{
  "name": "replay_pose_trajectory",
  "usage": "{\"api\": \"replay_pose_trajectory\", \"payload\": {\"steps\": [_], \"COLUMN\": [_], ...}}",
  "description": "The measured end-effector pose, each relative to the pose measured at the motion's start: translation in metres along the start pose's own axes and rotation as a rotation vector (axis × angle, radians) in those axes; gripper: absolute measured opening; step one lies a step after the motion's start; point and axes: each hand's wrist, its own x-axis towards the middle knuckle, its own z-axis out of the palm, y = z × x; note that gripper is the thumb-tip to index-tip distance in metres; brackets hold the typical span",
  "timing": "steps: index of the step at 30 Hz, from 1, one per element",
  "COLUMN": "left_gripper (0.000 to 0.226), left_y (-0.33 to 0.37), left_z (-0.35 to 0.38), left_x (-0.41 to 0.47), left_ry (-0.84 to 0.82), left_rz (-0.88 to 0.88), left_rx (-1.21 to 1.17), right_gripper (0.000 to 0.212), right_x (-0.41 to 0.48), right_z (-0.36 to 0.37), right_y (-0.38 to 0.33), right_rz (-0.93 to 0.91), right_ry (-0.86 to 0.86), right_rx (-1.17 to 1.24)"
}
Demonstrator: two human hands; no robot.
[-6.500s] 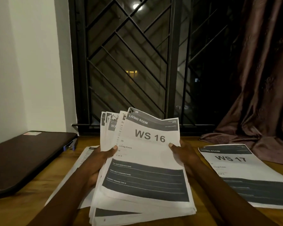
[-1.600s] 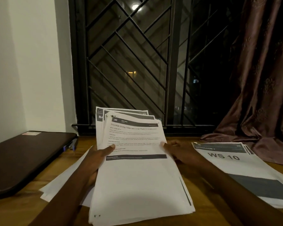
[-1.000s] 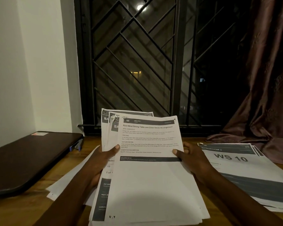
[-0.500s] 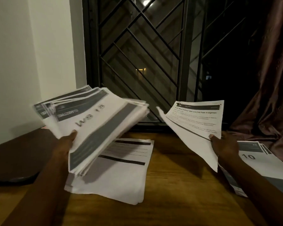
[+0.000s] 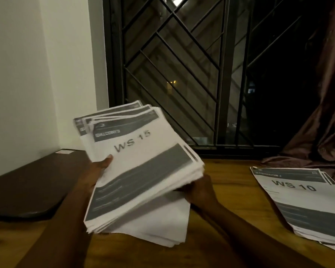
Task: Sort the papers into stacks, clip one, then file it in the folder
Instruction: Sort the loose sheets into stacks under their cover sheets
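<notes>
Paper bundle pinched in your left hand, thumb on top, tilted above the table.
Your right hand meets its right edge, grip unclear; a flat stack lies beneath, the WS 10 stack well right.

A: Camera position?
B: One wide-angle unit, head-worn, facing forward and down over the bench toward the barred window.
A: Range?
B: Close. Left hand, right hand and paper stack fill the near field.
</notes>
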Motion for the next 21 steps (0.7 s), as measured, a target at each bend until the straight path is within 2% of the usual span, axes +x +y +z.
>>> {"api": "replay_pose_trajectory", "payload": {"steps": [2,3,5,7,9,10,12,14,17,19,21], "left_gripper": [0.028,0.027,0.016,0.022,0.027,0.023,0.016,0.023,0.032,0.037,0.040], "left_y": [-0.005,-0.010,-0.019,-0.024,-0.028,-0.031,-0.035,-0.038,-0.041,-0.042,-0.043], "left_z": [0.015,0.017,0.019,0.023,0.028,0.032,0.043,0.053,0.059,0.062,0.065], "left_x": [0.000,0.006,0.011,0.013,0.011,0.010,0.006,-0.003,-0.012,-0.019,-0.022], "left_ry": [-0.086,-0.110,-0.141,-0.160,-0.208,-0.232,-0.260,-0.299,-0.385,-0.457,-0.498], "left_rz": [-0.001,-0.016,-0.059,-0.079,-0.093,-0.094,-0.086,-0.094,-0.147,-0.195,-0.194], "left_rx": [0.049,0.052,0.020,-0.008,-0.020,-0.026,-0.046,-0.068,-0.143,-0.189,-0.186], "right_gripper": [0.024,0.024,0.008,0.027,0.045,0.046,0.034,0.031,0.022,0.012,0.012], "right_x": [-0.010,-0.006,0.008,0.015,0.008,0.002,-0.006,-0.004,-0.002,0.002,0.003], "right_z": [-0.012,-0.018,-0.038,-0.059,-0.080,-0.086,-0.092,-0.095,-0.098,-0.102,-0.105], "right_y": [0.007,0.009,0.004,0.000,-0.005,-0.006,-0.005,0.003,0.013,0.022,0.029], "right_rz": [-0.043,-0.023,0.129,0.197,0.243,0.264,0.209,0.170,0.190,0.203,0.224], "right_ry": [-0.132,-0.125,0.014,0.100,-0.044,-0.118,-0.181,-0.058,0.081,0.127,0.106], "right_rx": [-0.030,-0.065,-0.012,0.129,0.328,0.401,0.376,0.243,0.224,0.236,0.231]}}
